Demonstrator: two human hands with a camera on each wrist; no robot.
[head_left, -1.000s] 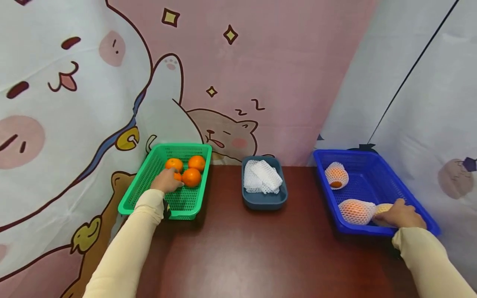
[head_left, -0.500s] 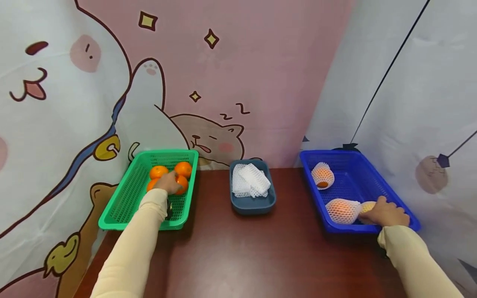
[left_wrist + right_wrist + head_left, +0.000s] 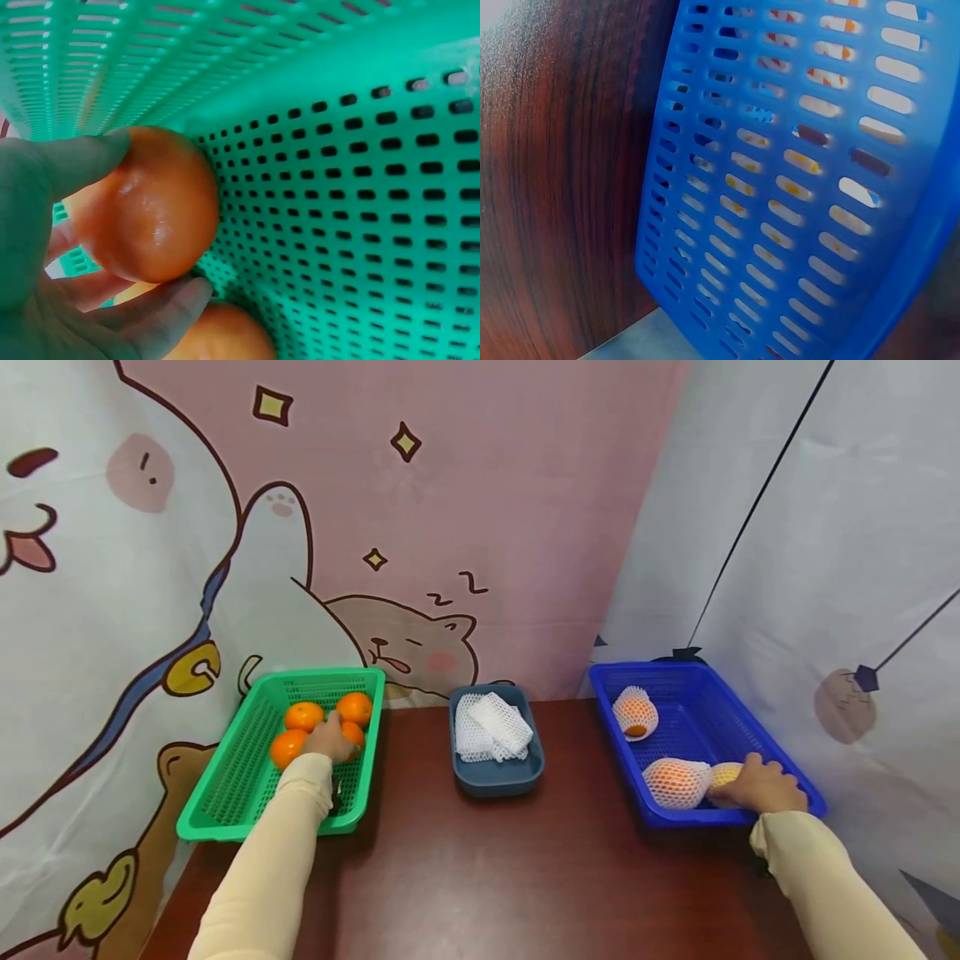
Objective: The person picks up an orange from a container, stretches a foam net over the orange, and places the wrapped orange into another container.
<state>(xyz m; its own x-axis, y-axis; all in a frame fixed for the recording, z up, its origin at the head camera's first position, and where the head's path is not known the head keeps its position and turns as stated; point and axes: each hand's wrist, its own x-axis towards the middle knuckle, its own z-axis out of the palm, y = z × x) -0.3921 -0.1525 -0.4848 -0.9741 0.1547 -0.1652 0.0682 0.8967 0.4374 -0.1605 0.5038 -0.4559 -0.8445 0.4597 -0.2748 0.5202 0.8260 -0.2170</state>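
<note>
My left hand point(image 3: 330, 742) is inside the green basket point(image 3: 202, 793), thumb and fingers curled round the front right orange point(image 3: 161, 206). Beside it in the head view lie a front left orange point(image 3: 288, 748), a back left orange point(image 3: 304, 716) and a back right orange point(image 3: 354, 708). At the front of the blue basket point(image 3: 708, 815), my right hand point(image 3: 765, 787) grips a yellowish fruit in a foam net point(image 3: 724, 774), partly covered by the fingers. Touching that fruit on its left is an orange-coloured netted fruit point(image 3: 675, 782). The blue wall hides the right hand in the right wrist view.
Between the baskets stands a small dark blue tub point(image 3: 498, 789) with white foam nets point(image 3: 491, 727) in it. Another netted fruit point(image 3: 636, 713) lies at the blue basket's back left. The brown table point(image 3: 487, 877) meets a printed cloth point(image 3: 525, 527) behind.
My left hand has shifted from the front left orange to the front right one and now grips it. My right hand stays at the yellowish fruit. The head view has swung rightward.
</note>
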